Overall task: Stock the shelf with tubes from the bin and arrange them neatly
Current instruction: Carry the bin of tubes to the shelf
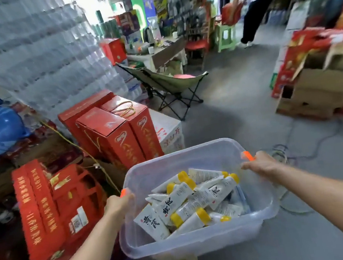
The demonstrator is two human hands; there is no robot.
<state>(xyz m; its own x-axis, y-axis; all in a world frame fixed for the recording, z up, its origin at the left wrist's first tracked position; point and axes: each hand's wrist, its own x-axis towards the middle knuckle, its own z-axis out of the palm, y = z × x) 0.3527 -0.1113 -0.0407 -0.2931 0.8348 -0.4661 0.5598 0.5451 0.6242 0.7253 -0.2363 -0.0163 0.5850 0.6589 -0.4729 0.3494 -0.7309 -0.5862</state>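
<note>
1. Floor [238, 105] is lying open ahead, with red boxes [110, 128] crowding the left. Which shelf is the target: cannot tell.
2. Bin [190, 243] is sitting near centre, apparently being carried. Judgement: holding it level and steering right of the boxes is looking best.
3. Tubes [196, 202] are lying jumbled inside the bin, between the hands and touching no finger.
4. Left hand [119, 204] is gripping the left rim and right hand [257, 163] the right rim, fingers curling over beside the orange latches [248, 155].

Left grip [119, 204] fingers hidden under bin [179, 150] rim; person [256, 7] cropped at top; background goods [175, 18] blurred.
</note>
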